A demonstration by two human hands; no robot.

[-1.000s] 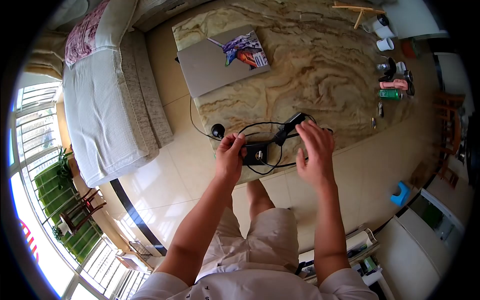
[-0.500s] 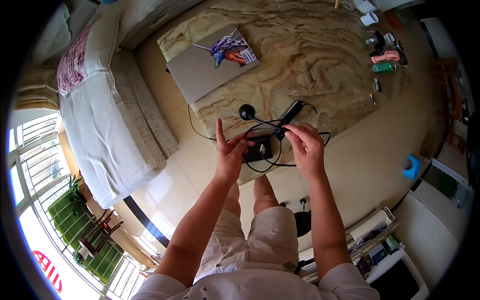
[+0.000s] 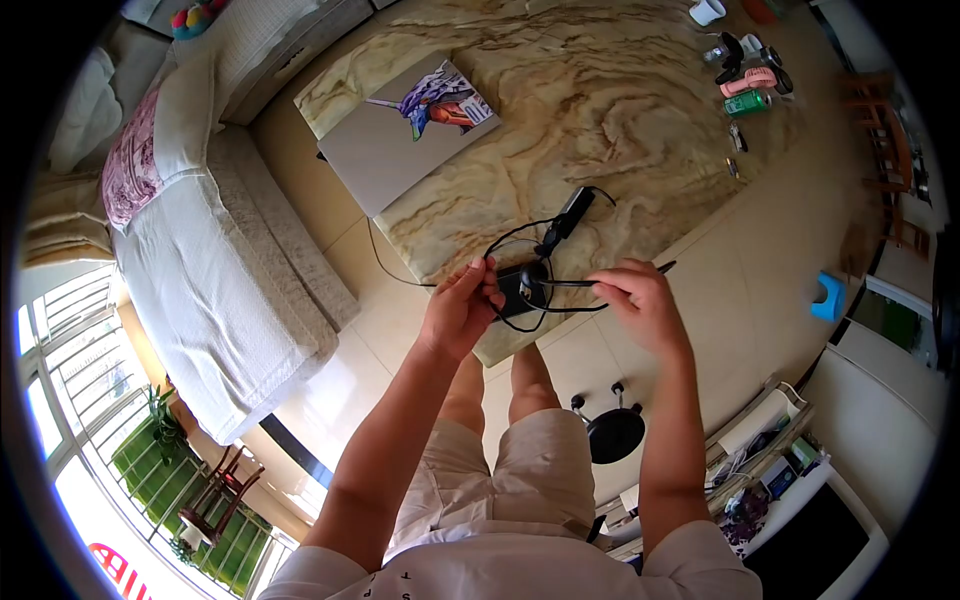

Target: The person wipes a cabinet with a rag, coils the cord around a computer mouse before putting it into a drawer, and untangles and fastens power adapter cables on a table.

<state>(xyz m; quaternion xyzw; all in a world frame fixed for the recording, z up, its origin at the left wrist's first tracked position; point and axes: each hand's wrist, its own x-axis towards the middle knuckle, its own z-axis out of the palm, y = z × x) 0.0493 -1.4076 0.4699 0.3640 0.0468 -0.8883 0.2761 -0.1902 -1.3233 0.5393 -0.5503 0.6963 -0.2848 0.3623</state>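
Near the front edge of the marble table, my left hand (image 3: 462, 305) pinches a loop of black cable (image 3: 516, 226). My right hand (image 3: 645, 303) is closed on a thin black stem, whose round black head (image 3: 533, 273) points left over a black box (image 3: 512, 294). Cable loops run around the box between my hands. Behind them a long black adapter (image 3: 568, 218) lies tilted on the marble, with a short lead curling from its far end. My right fingers partly hide the stem.
A grey laptop (image 3: 408, 135) with a colourful sticker lies at the left of the marble table (image 3: 600, 100). At the right stand a white cup (image 3: 706, 12), a pink item (image 3: 748, 82) and a green can (image 3: 747, 103). A black stool (image 3: 615, 435) is on the floor.
My right hand has taken hold of the black stem and moved it right and toward me, so its round head is now over the box. My left hand's raised index finger has folded down.
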